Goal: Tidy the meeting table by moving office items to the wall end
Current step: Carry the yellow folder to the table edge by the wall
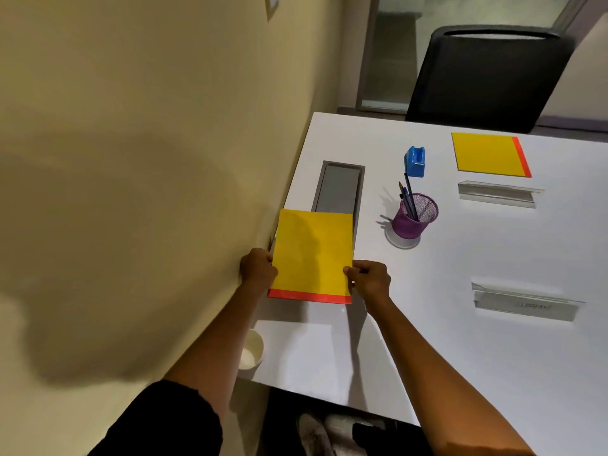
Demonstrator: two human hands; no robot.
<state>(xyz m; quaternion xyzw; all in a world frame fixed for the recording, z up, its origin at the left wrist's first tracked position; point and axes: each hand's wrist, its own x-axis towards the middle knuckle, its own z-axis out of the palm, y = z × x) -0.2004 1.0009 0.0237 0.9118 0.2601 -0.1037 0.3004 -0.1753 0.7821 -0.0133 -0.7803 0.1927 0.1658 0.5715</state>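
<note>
A yellow notepad with a red-orange spine (312, 255) lies at the wall end of the white table (460, 324), partly over a grey cable tray. My left hand (258, 269) grips its left edge against the wall. My right hand (370, 281) pinches its right edge. A second yellow notepad (488, 154) lies flat at the far side, near the chair. Between them stand a purple mesh pen cup (414, 218) with several pens and a blue tape dispenser (415, 161).
The grey cable tray (340, 187) is set into the table by the beige wall (131, 192). Two clear name-plate holders (496, 194) (526, 302) lie to the right. A white sheet (296, 350) and a white cup (251, 352) are near me. A black chair (483, 77) stands at the far edge.
</note>
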